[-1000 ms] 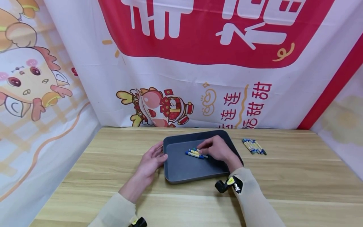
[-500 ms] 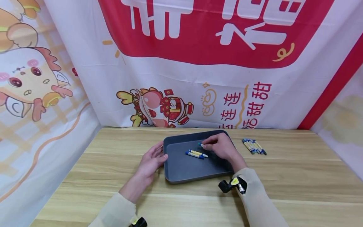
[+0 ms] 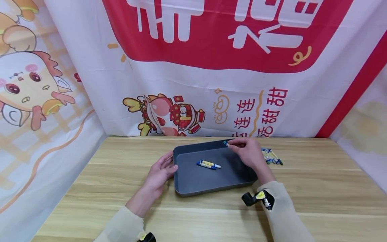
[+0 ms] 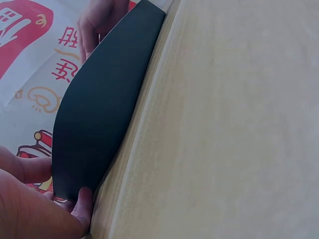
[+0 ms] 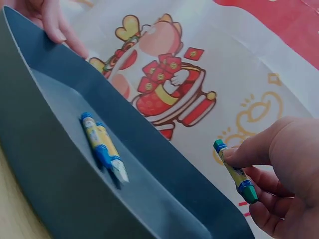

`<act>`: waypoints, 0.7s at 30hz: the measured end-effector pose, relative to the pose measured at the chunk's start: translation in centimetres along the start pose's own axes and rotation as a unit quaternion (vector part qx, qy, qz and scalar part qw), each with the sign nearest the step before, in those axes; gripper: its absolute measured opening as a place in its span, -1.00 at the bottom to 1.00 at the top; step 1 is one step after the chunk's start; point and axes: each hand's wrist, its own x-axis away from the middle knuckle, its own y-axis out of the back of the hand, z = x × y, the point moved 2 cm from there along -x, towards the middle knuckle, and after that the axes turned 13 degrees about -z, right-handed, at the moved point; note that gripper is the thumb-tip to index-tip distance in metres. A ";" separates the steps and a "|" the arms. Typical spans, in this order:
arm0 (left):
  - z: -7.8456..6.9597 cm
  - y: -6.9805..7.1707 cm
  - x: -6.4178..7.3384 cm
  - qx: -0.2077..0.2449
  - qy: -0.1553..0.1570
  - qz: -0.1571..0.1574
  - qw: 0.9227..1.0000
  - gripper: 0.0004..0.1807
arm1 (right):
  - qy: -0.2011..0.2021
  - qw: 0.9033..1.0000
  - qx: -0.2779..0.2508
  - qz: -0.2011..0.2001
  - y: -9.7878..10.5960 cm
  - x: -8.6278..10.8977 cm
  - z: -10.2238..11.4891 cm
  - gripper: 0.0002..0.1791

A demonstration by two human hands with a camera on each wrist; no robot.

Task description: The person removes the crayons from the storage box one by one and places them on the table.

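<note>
A dark grey rectangular tray (image 3: 193, 183) sits on the wooden table. At its left end my left hand (image 3: 160, 173) holds the rim, the thumb tip just over the edge and the fingers against the outside. Between thumb and fingers, my right hand (image 3: 249, 153) pinches a green crayon (image 5: 235, 172) with a yellow wrapper, raised over the tray's far right part. Inside the tray lie two crayons side by side, a blue crayon (image 5: 94, 139) and a white-tipped crayon (image 5: 110, 149). The right wrist view shows the green crayon apart from the tray.
Right of the tray, a group of several crayons (image 3: 273, 157) lies on the table (image 3: 317, 188), partly hidden behind my right hand. A printed cloth (image 3: 193, 80) hangs along the table's back edge, and another cloth borders the left side.
My right hand has lifted the green crayon from beside the other two and carried it right and away toward the tray's far right corner. The left hand stays at the rim.
</note>
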 end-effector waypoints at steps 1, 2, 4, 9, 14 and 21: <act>0.0 0.0 0.0 0.000 0.000 0.000 1.000 -0.25 | -0.004 1.000 -0.002 -0.004 0.3 0.0 -0.1 -0.76; 0.0 0.0 0.0 0.000 0.000 0.000 1.000 -0.25 | -0.010 1.000 -0.006 -0.007 0.6 0.0 -0.2 -0.75; 0.0 0.0 0.0 0.000 0.000 0.000 1.000 -0.25 | -0.026 0.999 -0.018 -0.012 1.1 0.0 -0.5 -0.74; 0.0 0.0 0.1 -0.002 0.000 -0.003 1.000 -0.25 | -0.052 0.998 -0.035 -0.020 2.3 0.0 -1.1 -0.69; 0.0 -0.2 0.0 -0.001 -0.002 -0.001 1.000 -0.25 | -0.037 0.998 -0.016 -0.045 3.7 -0.3 -2.0 -0.67; 0.1 -0.1 -0.1 -0.004 -0.004 0.002 1.000 -0.24 | -0.043 0.995 -0.026 -0.089 5.0 -0.4 -3.6 -0.65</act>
